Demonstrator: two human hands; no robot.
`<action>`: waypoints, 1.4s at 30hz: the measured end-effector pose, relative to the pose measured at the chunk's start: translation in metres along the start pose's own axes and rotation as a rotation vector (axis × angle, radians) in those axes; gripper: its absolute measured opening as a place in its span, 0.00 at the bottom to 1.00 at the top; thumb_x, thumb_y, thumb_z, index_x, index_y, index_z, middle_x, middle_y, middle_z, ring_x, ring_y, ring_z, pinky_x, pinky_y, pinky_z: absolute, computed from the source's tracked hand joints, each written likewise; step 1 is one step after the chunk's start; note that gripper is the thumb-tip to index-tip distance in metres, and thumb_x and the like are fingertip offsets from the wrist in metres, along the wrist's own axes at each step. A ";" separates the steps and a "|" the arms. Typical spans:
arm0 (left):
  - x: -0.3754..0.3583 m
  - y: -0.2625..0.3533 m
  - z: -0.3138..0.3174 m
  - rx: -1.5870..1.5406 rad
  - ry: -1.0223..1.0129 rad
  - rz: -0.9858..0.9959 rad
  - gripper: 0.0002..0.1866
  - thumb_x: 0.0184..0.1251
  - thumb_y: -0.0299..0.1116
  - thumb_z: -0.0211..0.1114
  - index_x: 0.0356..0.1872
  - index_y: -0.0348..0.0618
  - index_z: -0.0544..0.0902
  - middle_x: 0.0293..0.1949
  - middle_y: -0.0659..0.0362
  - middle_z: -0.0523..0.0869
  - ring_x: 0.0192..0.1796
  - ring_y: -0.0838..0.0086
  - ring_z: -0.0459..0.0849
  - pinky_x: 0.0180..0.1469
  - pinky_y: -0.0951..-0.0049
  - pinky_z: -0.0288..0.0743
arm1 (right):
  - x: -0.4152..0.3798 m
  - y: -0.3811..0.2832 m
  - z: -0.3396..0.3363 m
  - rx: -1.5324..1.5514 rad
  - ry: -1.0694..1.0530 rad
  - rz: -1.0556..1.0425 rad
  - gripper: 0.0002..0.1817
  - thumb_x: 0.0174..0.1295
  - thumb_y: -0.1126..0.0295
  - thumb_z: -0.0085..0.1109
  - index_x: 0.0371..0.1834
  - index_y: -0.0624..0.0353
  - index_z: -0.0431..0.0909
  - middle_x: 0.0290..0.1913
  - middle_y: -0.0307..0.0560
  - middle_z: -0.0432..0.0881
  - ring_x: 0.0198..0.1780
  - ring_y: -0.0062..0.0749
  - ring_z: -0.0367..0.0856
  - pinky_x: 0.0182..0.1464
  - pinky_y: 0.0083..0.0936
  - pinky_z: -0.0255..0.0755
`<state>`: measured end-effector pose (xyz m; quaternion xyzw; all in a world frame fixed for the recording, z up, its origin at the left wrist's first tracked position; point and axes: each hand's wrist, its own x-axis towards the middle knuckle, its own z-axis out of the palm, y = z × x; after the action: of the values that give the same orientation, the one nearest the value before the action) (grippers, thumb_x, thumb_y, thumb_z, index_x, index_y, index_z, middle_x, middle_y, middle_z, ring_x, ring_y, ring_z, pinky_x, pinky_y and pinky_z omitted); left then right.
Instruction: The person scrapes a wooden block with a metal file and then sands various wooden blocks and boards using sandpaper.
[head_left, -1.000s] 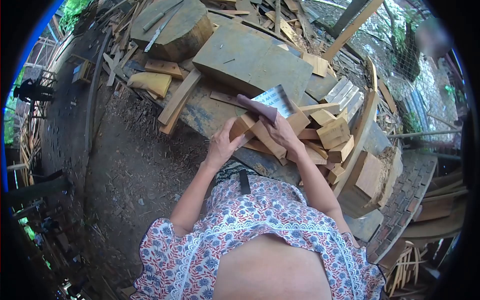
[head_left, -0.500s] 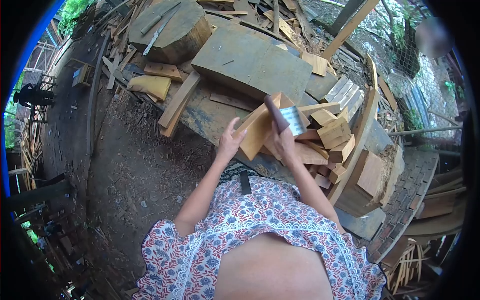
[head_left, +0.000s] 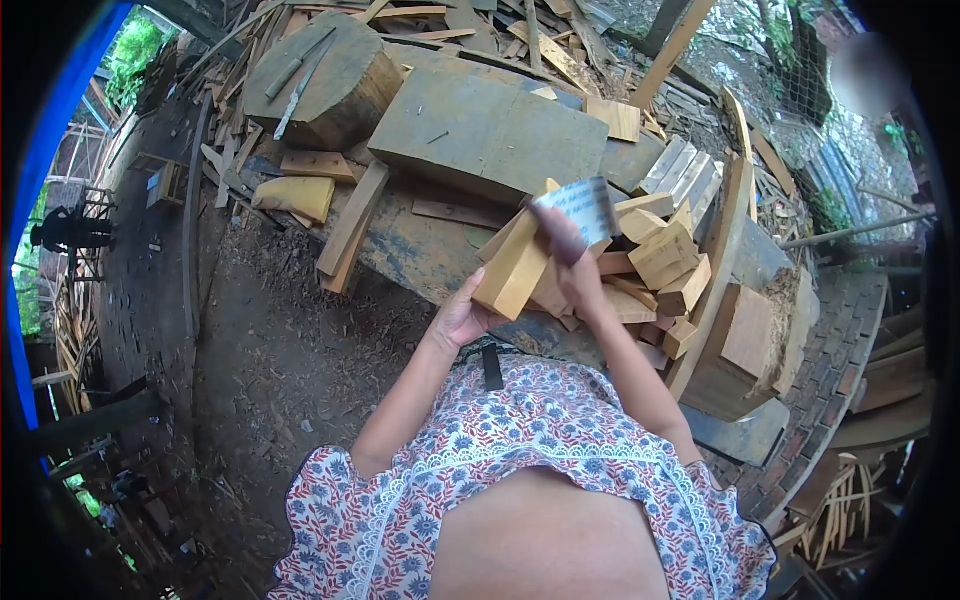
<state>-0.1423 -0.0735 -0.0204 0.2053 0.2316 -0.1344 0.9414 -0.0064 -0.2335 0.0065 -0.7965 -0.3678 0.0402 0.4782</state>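
Note:
My left hand (head_left: 464, 314) is closed around the near left end of a smooth, pale wooden block (head_left: 513, 274), its fingers under and beside the wood. The block slants up and away over the bench. In my right hand (head_left: 580, 280) is a sheet of sandpaper (head_left: 588, 208), brown on one side and pale with printed marks on the other. The sheet is curled and overlaps the far part of the block. Motion blurs my right fingers a little.
Several wood offcuts (head_left: 667, 258) are piled to the right of my hands. Behind the block sits a large grey slab (head_left: 490, 125) with a nail on it. A knife (head_left: 304, 84) lies on a round stump (head_left: 345, 95). Long boards (head_left: 354, 222) jut over the bench's left edge.
My left hand has closed onto the block's near end, where before its fingers were spread beside it. The block has turned, and the sandpaper has swung out flatter to the right.

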 end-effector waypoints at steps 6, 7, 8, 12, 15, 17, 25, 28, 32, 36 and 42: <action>0.007 -0.033 0.005 -0.490 -0.261 -0.279 0.20 0.68 0.45 0.52 0.52 0.41 0.73 0.45 0.53 0.77 0.43 0.72 0.79 0.43 0.71 0.78 | 0.035 0.033 -0.031 0.300 0.265 0.488 0.18 0.67 0.62 0.46 0.55 0.63 0.69 0.41 0.47 0.77 0.45 0.28 0.72 0.49 0.23 0.66; 0.011 -0.042 0.008 -0.761 -0.421 -0.389 0.20 0.68 0.44 0.52 0.51 0.40 0.73 0.46 0.52 0.77 0.43 0.72 0.79 0.45 0.71 0.77 | 0.027 0.018 -0.032 0.285 0.184 0.565 0.17 0.67 0.64 0.46 0.54 0.63 0.70 0.41 0.45 0.77 0.45 0.26 0.72 0.48 0.23 0.66; 0.022 -0.052 0.006 -0.843 -0.586 -0.367 0.19 0.69 0.41 0.50 0.53 0.39 0.71 0.50 0.51 0.75 0.48 0.70 0.78 0.52 0.67 0.74 | 0.014 0.017 -0.022 0.321 0.124 0.405 0.16 0.66 0.68 0.47 0.55 0.62 0.70 0.46 0.47 0.78 0.49 0.29 0.72 0.53 0.24 0.65; 0.029 -0.039 0.031 -0.577 -0.174 -0.190 0.20 0.71 0.41 0.47 0.56 0.39 0.66 0.52 0.52 0.75 0.52 0.69 0.78 0.57 0.62 0.73 | -0.026 -0.039 0.002 0.065 -0.149 -0.164 0.28 0.52 0.81 0.50 0.60 0.50 0.70 0.66 0.47 0.63 0.70 0.48 0.54 0.69 0.40 0.48; 0.037 -0.047 0.003 -0.725 -0.276 -0.312 0.19 0.70 0.42 0.48 0.54 0.39 0.68 0.49 0.53 0.76 0.45 0.73 0.79 0.49 0.67 0.75 | -0.032 -0.035 -0.002 0.069 -0.136 -0.108 0.29 0.51 0.76 0.55 0.60 0.46 0.70 0.67 0.46 0.62 0.70 0.48 0.53 0.69 0.42 0.48; 0.028 -0.050 0.011 -0.782 -0.421 -0.337 0.17 0.69 0.41 0.49 0.50 0.39 0.70 0.42 0.55 0.76 0.34 0.77 0.76 0.40 0.73 0.72 | -0.022 -0.037 -0.016 0.073 -0.062 -0.009 0.27 0.52 0.76 0.54 0.60 0.49 0.70 0.67 0.45 0.62 0.70 0.47 0.53 0.69 0.42 0.48; 0.027 -0.026 0.037 0.251 0.018 0.033 0.26 0.70 0.49 0.47 0.63 0.45 0.64 0.49 0.54 0.76 0.39 0.73 0.78 0.48 0.69 0.71 | -0.018 0.049 -0.057 0.194 0.645 0.453 0.23 0.68 0.55 0.46 0.52 0.67 0.69 0.40 0.45 0.76 0.42 0.27 0.72 0.46 0.23 0.66; 0.065 -0.037 0.017 0.692 0.060 0.271 0.26 0.71 0.47 0.47 0.65 0.46 0.62 0.56 0.55 0.74 0.48 0.70 0.76 0.56 0.70 0.67 | -0.023 0.040 -0.070 0.218 0.663 0.502 0.23 0.68 0.55 0.46 0.53 0.66 0.69 0.42 0.45 0.76 0.45 0.28 0.72 0.49 0.24 0.64; 0.116 -0.054 -0.009 1.413 -0.095 0.468 0.21 0.69 0.38 0.51 0.62 0.49 0.67 0.57 0.49 0.71 0.52 0.66 0.75 0.57 0.69 0.66 | -0.032 0.040 -0.066 0.131 0.708 0.492 0.27 0.67 0.54 0.47 0.60 0.65 0.64 0.54 0.47 0.71 0.55 0.32 0.68 0.57 0.26 0.60; 0.105 -0.043 0.000 1.579 0.063 0.505 0.23 0.65 0.33 0.55 0.61 0.48 0.68 0.52 0.49 0.72 0.50 0.65 0.76 0.54 0.67 0.69 | -0.039 0.023 -0.047 0.124 0.670 0.573 0.31 0.66 0.52 0.49 0.62 0.67 0.61 0.57 0.49 0.71 0.57 0.32 0.68 0.59 0.27 0.59; 0.049 0.027 -0.045 1.293 0.565 0.764 0.23 0.59 0.30 0.60 0.56 0.42 0.70 0.52 0.46 0.69 0.53 0.56 0.72 0.56 0.62 0.67 | -0.036 0.015 -0.039 0.105 0.661 0.578 0.33 0.65 0.49 0.47 0.61 0.67 0.62 0.56 0.52 0.71 0.56 0.35 0.69 0.58 0.27 0.61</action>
<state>-0.1075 -0.0374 -0.0721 0.8015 0.2511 0.1464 0.5226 -0.0082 -0.2885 0.0055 -0.8114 0.0454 -0.0657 0.5790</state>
